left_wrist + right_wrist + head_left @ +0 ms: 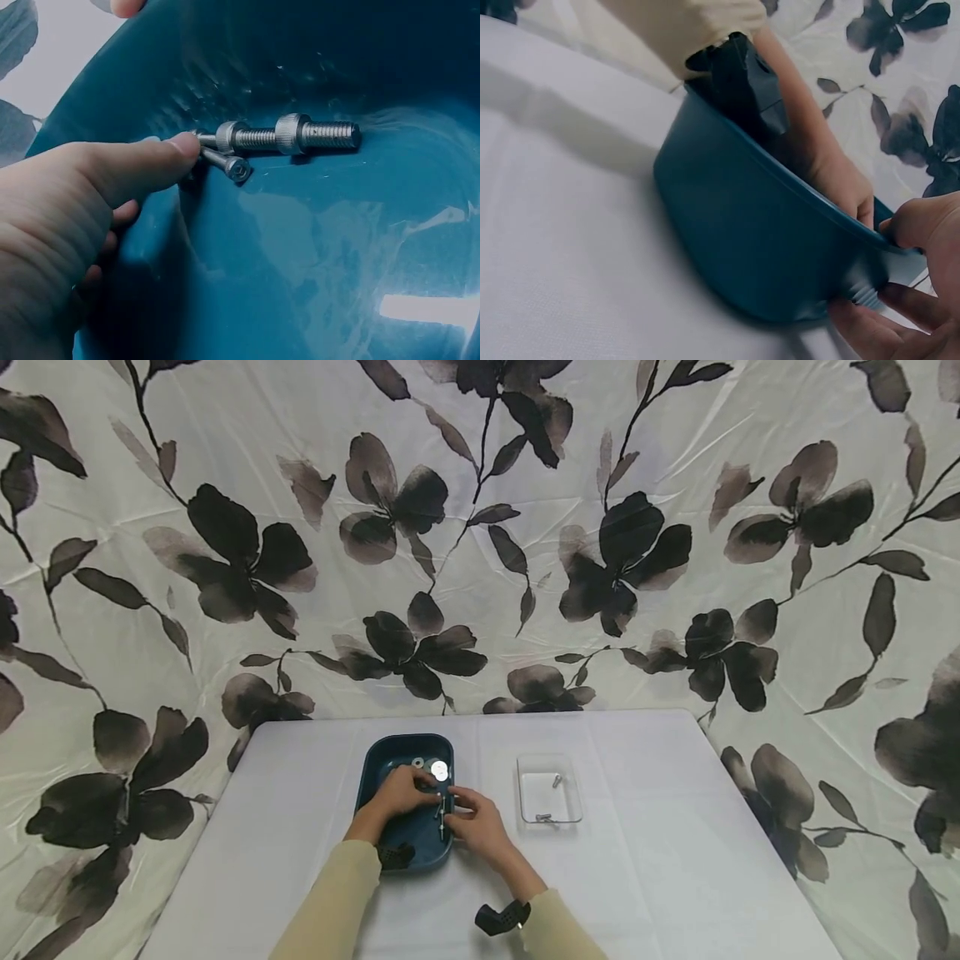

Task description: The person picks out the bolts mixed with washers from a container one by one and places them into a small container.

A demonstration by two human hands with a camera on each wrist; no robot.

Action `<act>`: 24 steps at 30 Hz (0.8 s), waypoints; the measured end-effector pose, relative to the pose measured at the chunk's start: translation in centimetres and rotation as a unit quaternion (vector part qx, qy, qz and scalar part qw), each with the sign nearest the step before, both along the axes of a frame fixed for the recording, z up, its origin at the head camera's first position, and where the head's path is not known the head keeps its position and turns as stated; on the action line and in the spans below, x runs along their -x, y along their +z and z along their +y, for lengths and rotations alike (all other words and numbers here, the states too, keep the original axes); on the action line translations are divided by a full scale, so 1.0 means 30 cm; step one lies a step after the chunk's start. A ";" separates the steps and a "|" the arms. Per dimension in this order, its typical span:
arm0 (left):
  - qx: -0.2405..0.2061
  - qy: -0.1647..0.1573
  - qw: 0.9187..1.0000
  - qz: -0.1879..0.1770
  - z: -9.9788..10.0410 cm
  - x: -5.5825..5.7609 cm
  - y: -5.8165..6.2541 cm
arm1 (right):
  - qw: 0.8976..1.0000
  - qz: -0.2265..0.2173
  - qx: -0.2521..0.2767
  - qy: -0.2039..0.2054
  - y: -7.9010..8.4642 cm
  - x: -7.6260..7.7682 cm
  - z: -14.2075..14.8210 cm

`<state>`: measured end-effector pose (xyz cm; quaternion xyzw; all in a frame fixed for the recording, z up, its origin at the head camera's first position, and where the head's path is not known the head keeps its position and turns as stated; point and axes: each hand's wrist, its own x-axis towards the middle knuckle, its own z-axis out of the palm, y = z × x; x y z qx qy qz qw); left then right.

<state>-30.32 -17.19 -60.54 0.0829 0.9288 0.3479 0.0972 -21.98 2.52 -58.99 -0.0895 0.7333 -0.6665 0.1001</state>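
Note:
A deep blue plastic bin (pixel 423 847) stands on the table, with my left hand (pixel 401 790) reaching inside it. In the left wrist view, the thumb (pixel 169 154) pinches at the ends of several silver bolts near the bin wall; the opposing fingertip is hidden. A socket-head bolt (pixel 238 169) pokes out from under the thumb, and two larger bolts (pixel 322 135) lie in line beside it. My right hand (pixel 480 827) grips the bin's right wall, thumb at the rim and fingers (pixel 862 330) on the outside.
Pale washer-like discs (pixel 417 763) lie at the bin's far end. To the right stands a clear shallow tray (pixel 519 793) holding a few small screws (pixel 557 781). A white cloth (pixel 645 860) covers the table, and a floral curtain (pixel 525 568) hangs behind.

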 end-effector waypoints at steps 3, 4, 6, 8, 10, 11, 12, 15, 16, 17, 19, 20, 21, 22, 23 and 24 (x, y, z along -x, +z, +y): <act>0.001 -0.006 1.000 0.005 -0.002 -0.002 -0.003 | 1.000 0.003 0.004 -0.002 -0.021 0.004 -0.001; 0.001 -0.008 1.000 0.010 -0.003 -0.002 -0.006 | 1.000 0.002 0.004 -0.002 -0.022 0.004 0.000; -0.002 -0.006 1.000 0.017 -0.006 -0.004 -0.010 | 1.000 0.000 0.006 -0.001 -0.025 0.004 0.000; -0.005 -0.001 1.000 0.026 -0.010 -0.007 -0.012 | 1.000 0.001 0.008 0.000 -0.029 0.006 -0.001; -0.008 0.007 1.000 0.028 -0.015 -0.010 -0.012 | 1.000 0.004 0.008 0.002 -0.032 0.009 -0.003; -0.007 0.012 1.000 0.028 -0.017 -0.011 -0.012 | 1.000 0.005 0.009 0.004 -0.033 0.011 -0.003; -0.005 0.016 0.999 0.027 -0.018 -0.013 -0.013 | 1.000 0.004 0.009 0.005 -0.034 0.012 -0.003; 0.000 0.033 0.999 0.018 -0.024 -0.015 -0.013 | 1.000 -0.002 0.011 0.010 -0.035 0.014 -0.003; 0.002 0.038 0.999 0.018 -0.025 -0.015 -0.013 | 1.000 -0.003 0.014 0.011 -0.035 0.014 -0.003; 0.001 0.041 0.999 0.018 -0.026 -0.014 -0.013 | 1.000 -0.004 0.015 0.011 -0.033 0.015 -0.001; -0.002 0.046 0.999 0.017 -0.026 -0.012 -0.010 | 1.000 -0.005 0.017 0.008 -0.030 0.017 0.002; -0.003 0.046 0.999 0.018 -0.025 -0.012 -0.009 | 1.000 -0.004 0.016 0.007 -0.030 0.018 0.004; -0.003 0.046 0.999 0.016 -0.025 -0.012 -0.008 | 1.000 -0.003 0.017 0.007 -0.028 0.019 0.006; 0.001 0.046 0.999 0.016 -0.026 -0.013 -0.007 | 1.000 -0.002 0.018 0.008 -0.026 0.017 0.008; 0.003 0.046 0.999 0.013 -0.026 -0.015 -0.005 | 1.000 -0.003 0.016 0.009 -0.025 0.017 0.009; 0.007 0.048 0.999 0.011 -0.026 -0.018 -0.003 | 1.000 -0.003 0.016 0.009 -0.025 0.016 0.009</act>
